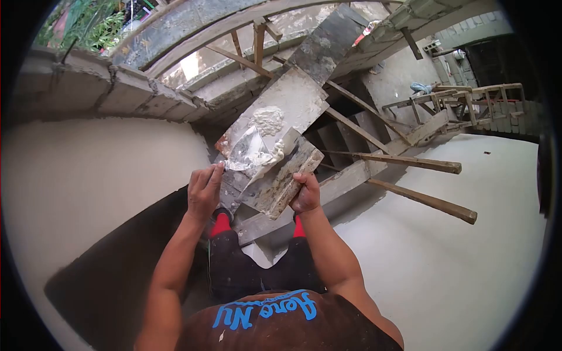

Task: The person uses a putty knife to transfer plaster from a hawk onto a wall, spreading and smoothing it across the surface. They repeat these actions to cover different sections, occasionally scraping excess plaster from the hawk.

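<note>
My left hand [204, 188] is closed around the handle of a trowel, most of which is hidden by the fingers. The pale, plaster-smeared trowel blade [247, 147] reaches over a whitened board [298, 93]. A mound of wet white plaster [268, 119] sits on that board, just beyond the blade. My right hand [306, 192] grips the near right edge of a stained wooden hawk [285, 175], which is tilted. White plaster clings to the hawk's far left edge, close beside the trowel blade.
Below me is a wooden plank scaffold [345, 185] with several protruding timbers [410, 162]. A dark panel [329, 44] adjoins the board's far end. Smooth plastered walls [105, 169] flank me, with a concrete block edge [129, 88] at upper left. Another wooden scaffold [462, 96] stands farther right.
</note>
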